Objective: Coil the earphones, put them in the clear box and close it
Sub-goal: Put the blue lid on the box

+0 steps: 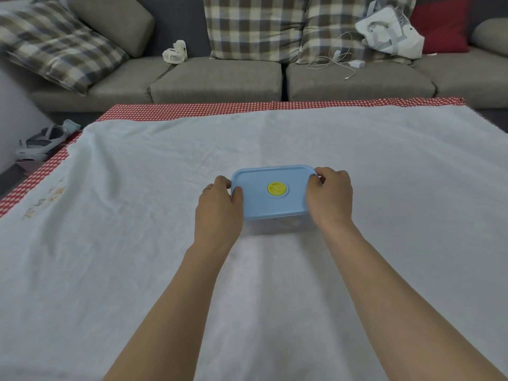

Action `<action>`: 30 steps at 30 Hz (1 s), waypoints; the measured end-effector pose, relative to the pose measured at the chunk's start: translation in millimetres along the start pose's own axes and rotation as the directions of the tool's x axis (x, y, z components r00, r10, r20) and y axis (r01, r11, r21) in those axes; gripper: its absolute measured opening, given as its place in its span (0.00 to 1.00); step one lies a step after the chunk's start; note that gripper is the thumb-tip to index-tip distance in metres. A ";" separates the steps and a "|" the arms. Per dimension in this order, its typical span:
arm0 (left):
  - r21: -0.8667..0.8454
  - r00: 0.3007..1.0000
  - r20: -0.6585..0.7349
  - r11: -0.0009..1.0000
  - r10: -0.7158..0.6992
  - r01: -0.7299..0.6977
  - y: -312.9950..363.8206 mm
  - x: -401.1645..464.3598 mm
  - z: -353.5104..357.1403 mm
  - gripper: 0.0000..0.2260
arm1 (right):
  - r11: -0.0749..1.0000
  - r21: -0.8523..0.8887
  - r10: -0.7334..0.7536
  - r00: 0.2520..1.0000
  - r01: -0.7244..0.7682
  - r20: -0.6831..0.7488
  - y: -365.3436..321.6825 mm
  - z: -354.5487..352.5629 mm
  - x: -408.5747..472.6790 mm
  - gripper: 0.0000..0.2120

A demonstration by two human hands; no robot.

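Note:
The clear box (277, 225) stands in the middle of the table with its light blue lid (258, 200) on top; a yellow round valve (276, 188) sits in the lid's centre. My left hand (218, 209) grips the lid's left edge, thumb on top. My right hand (331, 198) grips the right edge, fingers curled over the far corner. The earphones are not visible; the box's inside is too hazy to read.
A white cloth (137, 243) covers the table, over a red dotted cloth (192, 108) showing at the far and left edges. Behind is a grey sofa (217, 81) with checked cushions, a small white fan (175, 53), a white charger cable (339, 60) and a white bag (390, 30).

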State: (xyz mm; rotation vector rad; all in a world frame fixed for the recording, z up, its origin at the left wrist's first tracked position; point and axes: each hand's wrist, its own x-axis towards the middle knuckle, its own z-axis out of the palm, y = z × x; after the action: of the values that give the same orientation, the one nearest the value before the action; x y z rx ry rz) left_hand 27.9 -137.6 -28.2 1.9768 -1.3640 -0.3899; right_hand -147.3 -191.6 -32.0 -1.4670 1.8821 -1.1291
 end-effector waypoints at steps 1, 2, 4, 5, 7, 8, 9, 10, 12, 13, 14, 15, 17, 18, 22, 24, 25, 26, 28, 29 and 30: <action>0.004 1.000 0.000 1.000 -0.003 0.003 -0.1 1.3 0.5 0.13 | 1.000 0.011 0.017 1.000 -0.017 0.004 0.2 0.8 -0.5 0.15; 0.009 1.000 0.002 1.000 -0.007 0.007 -0.3 2.3 1.0 0.13 | 0.999 0.020 0.031 1.000 -0.031 0.007 0.7 1.6 -1.5 0.15; 0.022 1.000 -0.001 1.000 -0.007 0.007 -0.1 3.2 2.6 0.13 | 0.999 0.021 0.029 1.000 -0.029 0.011 2.3 2.0 -1.7 0.15; 0.029 1.000 -0.005 1.000 -0.005 0.005 -0.3 2.9 2.4 0.14 | 1.000 0.014 0.021 1.000 -0.021 0.017 3.2 1.7 -1.4 0.15; 0.027 1.000 -0.015 1.000 -0.003 0.003 -0.6 3.4 3.3 0.14 | 1.000 -0.017 0.007 1.000 -0.007 0.024 4.4 0.3 0.9 0.14; 0.021 1.000 -0.020 1.000 -0.002 0.003 -1.1 3.9 3.8 0.14 | 0.999 -0.040 0.000 1.000 0.001 0.023 5.0 0.1 1.8 0.14; 0.012 1.000 -0.018 1.000 -0.006 0.006 -1.4 4.5 3.8 0.14 | 0.998 -0.069 -0.004 1.000 0.006 0.024 5.2 -0.5 2.2 0.13; -0.001 1.000 -0.019 1.000 -0.009 0.009 -1.8 5.8 4.0 0.14 | 0.995 -0.102 -0.012 1.000 0.015 0.022 5.2 -0.7 2.8 0.13; -0.031 1.000 -0.015 0.999 -0.016 0.015 -2.0 6.6 2.6 0.13 | 0.985 -0.167 -0.029 0.999 0.032 0.025 4.5 -1.0 2.9 0.13; -0.039 1.000 -0.011 0.999 -0.014 0.014 -1.9 6.1 1.4 0.13 | 0.980 -0.195 -0.031 0.999 0.037 0.031 3.3 -2.3 2.7 0.13; -0.042 1.000 -0.017 0.999 -0.007 0.006 -2.6 5.1 0.5 0.13 | 0.974 -0.222 -0.042 0.999 0.048 0.032 2.9 -3.4 2.6 0.13; -0.041 1.000 -0.020 0.999 0.004 -0.005 -2.9 3.7 -0.5 0.13 | 0.968 -0.243 -0.053 0.998 0.059 0.030 2.5 -5.1 2.3 0.13; -0.035 0.999 -0.025 0.999 0.026 -0.027 -3.2 2.3 0.3 0.14 | 0.956 -0.283 -0.071 0.997 0.074 0.020 3.3 -9.8 0.3 0.12; -0.031 0.999 -0.023 0.999 0.040 -0.040 -3.3 1.8 1.3 0.14 | 0.949 -0.303 -0.084 0.996 0.083 0.012 4.3 -11.8 -1.9 0.11; -0.041 0.998 -0.002 0.997 0.066 -0.066 -3.6 1.2 2.4 0.14 | 0.949 -0.306 -0.086 0.996 0.079 -0.008 7.7 -12.5 -15.4 0.08; -0.031 0.997 -0.003 0.997 0.072 -0.073 -5.0 1.0 2.7 0.14 | 0.954 -0.287 -0.091 0.996 0.082 -0.018 9.6 -11.4 -18.9 0.08; -0.010 0.998 0.006 0.998 0.065 -0.065 -4.8 -0.2 1.1 0.14 | 0.958 -0.274 -0.092 0.996 0.083 -0.018 9.0 -11.5 -20.1 0.07; 0.018 0.998 -0.002 0.998 0.067 -0.067 -6.8 0.1 1.6 0.14 | 0.961 -0.262 -0.104 0.994 0.094 -0.025 9.7 -11.1 -20.0 0.07; 0.043 0.998 -0.001 0.997 0.062 -0.062 -8.3 1.5 1.8 0.15 | 0.971 -0.216 -0.111 0.993 0.099 -0.041 11.3 -10.3 -18.8 0.06; 0.044 0.999 0.008 0.998 0.045 -0.046 -7.3 -1.9 0.7 0.15 | 0.977 -0.193 -0.095 0.995 0.085 -0.039 12.6 -10.6 -21.0 0.06; 0.046 0.999 0.007 0.998 0.044 -0.044 -7.3 -2.9 0.9 0.15 | 0.983 -0.166 -0.083 0.996 0.076 -0.037 13.5 -10.9 -22.1 0.06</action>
State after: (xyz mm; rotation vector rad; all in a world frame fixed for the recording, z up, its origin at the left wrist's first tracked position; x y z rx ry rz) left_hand 31.3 -133.7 -34.2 1.9805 -1.4298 -0.3472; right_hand -156.6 -166.3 -39.8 -1.6322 2.0045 -1.0710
